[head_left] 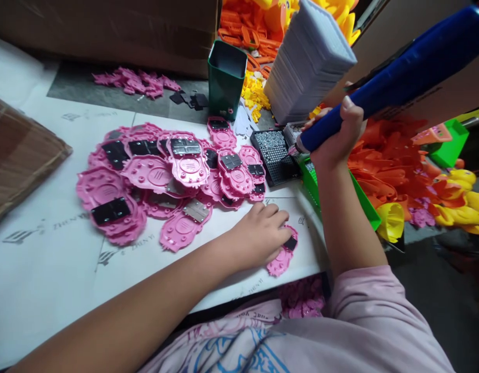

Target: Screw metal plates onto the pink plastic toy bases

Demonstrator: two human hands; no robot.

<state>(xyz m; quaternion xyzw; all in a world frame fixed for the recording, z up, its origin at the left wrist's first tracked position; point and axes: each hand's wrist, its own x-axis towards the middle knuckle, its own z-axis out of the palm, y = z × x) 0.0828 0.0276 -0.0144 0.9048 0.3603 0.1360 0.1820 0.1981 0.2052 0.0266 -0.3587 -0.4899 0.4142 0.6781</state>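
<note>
My right hand (pixel 342 132) is closed around a blue electric screwdriver (pixel 398 77). The tool slants down to the left, with its tip over a black perforated tray (pixel 272 155) holding many small silvery screws. Near the table's front edge my left hand (pixel 258 233) grips a pink plastic casing (pixel 281 261) with a small black cover on it; some of the fingertips are hidden. Left of the tray, similar pink casings (pixel 188 168) lie in an overlapping heap, with black or silvery-grey covers fitted on them.
Behind the heap stand a dark green bin (pixel 226 77) and a tall stack of white sheets (pixel 307 57). A green basket (pixel 360 199) and orange plastic parts (pixel 383 160) are at the right. Cardboard boxes (pixel 22 160) border the left and back. Loose pink pieces (pixel 136 82) lie behind.
</note>
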